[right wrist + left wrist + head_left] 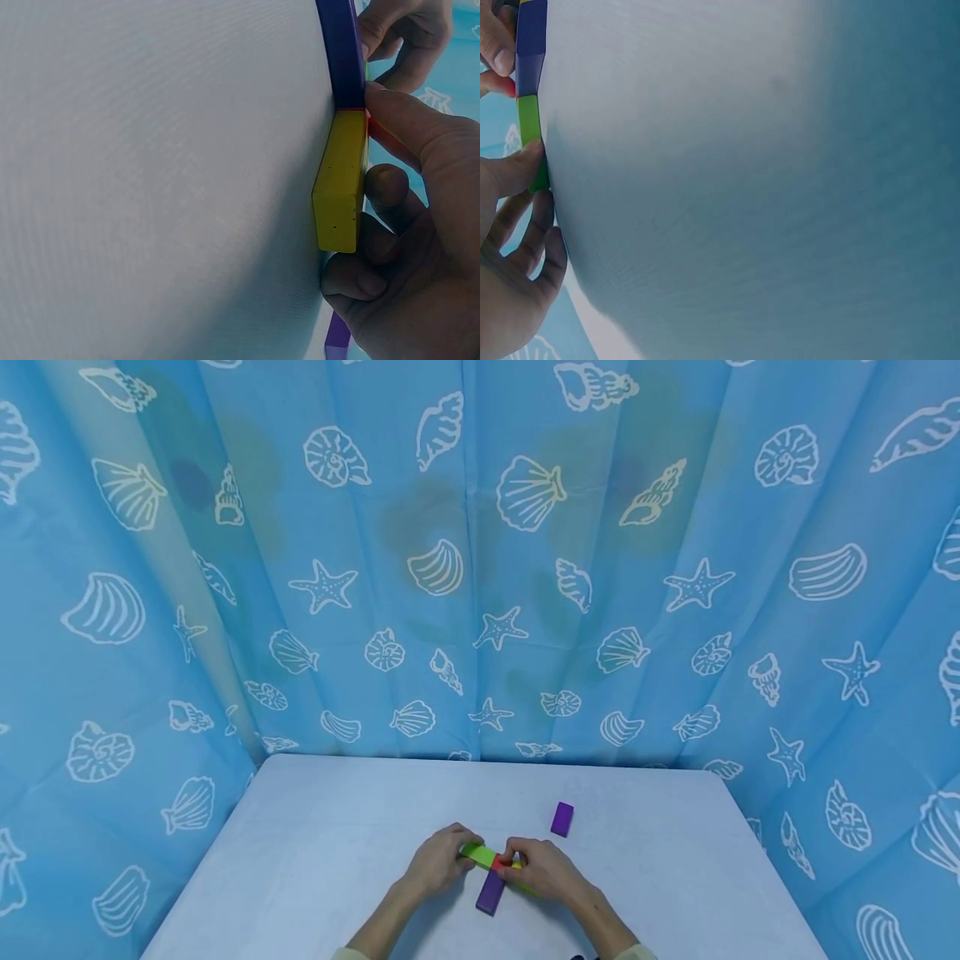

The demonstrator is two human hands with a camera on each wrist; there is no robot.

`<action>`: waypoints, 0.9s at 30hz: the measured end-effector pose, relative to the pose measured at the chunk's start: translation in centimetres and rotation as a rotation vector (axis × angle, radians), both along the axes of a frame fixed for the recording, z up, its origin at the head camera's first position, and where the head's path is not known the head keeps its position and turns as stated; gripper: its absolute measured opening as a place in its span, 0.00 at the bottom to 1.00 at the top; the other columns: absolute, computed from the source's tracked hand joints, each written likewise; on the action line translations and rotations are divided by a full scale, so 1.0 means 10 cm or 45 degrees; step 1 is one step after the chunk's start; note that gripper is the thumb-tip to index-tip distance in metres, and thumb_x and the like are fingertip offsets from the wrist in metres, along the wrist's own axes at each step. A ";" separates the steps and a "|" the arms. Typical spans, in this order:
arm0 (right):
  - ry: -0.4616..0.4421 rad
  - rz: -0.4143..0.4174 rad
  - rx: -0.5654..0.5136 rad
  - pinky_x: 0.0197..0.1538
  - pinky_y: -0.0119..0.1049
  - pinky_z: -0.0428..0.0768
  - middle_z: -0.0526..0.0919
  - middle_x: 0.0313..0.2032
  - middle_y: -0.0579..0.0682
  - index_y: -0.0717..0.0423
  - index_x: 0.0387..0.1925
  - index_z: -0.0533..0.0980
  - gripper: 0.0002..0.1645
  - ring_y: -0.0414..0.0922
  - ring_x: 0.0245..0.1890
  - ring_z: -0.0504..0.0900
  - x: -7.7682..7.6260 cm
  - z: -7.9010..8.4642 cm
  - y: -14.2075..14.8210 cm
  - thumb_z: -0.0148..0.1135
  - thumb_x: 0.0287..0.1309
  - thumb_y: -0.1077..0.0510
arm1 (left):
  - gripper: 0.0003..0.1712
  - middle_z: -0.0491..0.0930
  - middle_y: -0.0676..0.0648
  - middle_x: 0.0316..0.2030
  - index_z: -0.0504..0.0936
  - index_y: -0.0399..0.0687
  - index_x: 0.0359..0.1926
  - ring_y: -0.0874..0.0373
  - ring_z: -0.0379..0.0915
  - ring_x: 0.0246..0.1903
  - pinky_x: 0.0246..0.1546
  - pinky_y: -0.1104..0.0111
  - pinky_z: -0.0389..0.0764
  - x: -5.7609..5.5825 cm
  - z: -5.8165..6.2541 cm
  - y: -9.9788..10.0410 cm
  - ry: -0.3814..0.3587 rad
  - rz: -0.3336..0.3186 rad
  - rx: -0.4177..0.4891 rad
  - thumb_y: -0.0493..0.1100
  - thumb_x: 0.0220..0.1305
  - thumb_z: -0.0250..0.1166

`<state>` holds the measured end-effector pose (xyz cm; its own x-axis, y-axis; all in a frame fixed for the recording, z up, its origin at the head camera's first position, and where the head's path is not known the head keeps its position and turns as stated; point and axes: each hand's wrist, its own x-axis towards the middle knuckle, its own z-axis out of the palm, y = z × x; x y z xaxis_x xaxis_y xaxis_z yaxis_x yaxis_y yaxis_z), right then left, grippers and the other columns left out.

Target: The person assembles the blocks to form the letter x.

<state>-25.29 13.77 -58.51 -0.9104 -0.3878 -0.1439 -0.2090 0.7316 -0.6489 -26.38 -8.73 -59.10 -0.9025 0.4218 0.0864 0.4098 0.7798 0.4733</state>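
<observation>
My left hand (438, 860) pinches the outer end of a light green block (480, 855) between thumb and fingers. At the green block's other end sits a small red block (497, 863), mostly hidden by the thumb and index finger of my right hand (551, 870), which pinch it. A dark purple block (491, 894) extends from the red one toward me. On the right side a yellow block (339, 180) meets the same middle, beside the curled lower fingers of my right hand. All these blocks lie end to end around the red one on the table.
Another purple block (562, 819) lies apart on the white table (337, 827), beyond my right hand. A blue curtain with white shell prints (480, 568) surrounds the table at the back and sides. Something small and dark (577, 957) shows at the bottom edge near my right forearm.
</observation>
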 end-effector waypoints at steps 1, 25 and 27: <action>-0.006 -0.001 -0.001 0.29 0.33 0.65 0.75 0.25 0.39 0.36 0.35 0.79 0.06 0.40 0.27 0.71 0.00 0.00 0.00 0.69 0.62 0.44 | 0.18 0.82 0.54 0.47 0.85 0.54 0.53 0.57 0.79 0.49 0.52 0.59 0.80 0.00 0.00 0.00 -0.002 0.001 -0.003 0.40 0.61 0.72; 0.006 0.013 -0.015 0.29 0.33 0.64 0.76 0.25 0.39 0.36 0.35 0.80 0.05 0.39 0.26 0.70 0.01 0.01 0.00 0.69 0.62 0.45 | 0.19 0.80 0.57 0.52 0.87 0.66 0.49 0.57 0.73 0.50 0.48 0.62 0.79 0.08 0.02 0.01 0.124 -0.039 -0.064 0.61 0.58 0.72; 0.018 0.019 -0.015 0.28 0.32 0.64 0.75 0.25 0.39 0.37 0.36 0.80 0.06 0.39 0.25 0.70 0.00 0.00 0.00 0.69 0.62 0.44 | 0.17 0.80 0.57 0.51 0.88 0.67 0.47 0.58 0.73 0.49 0.46 0.64 0.79 0.09 0.02 0.03 0.135 -0.058 -0.086 0.62 0.58 0.72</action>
<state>-25.29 13.79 -58.49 -0.9063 -0.4032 -0.1268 -0.2292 0.7208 -0.6541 -25.51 -8.41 -58.85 -0.8694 0.4706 0.1504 0.4908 0.7877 0.3722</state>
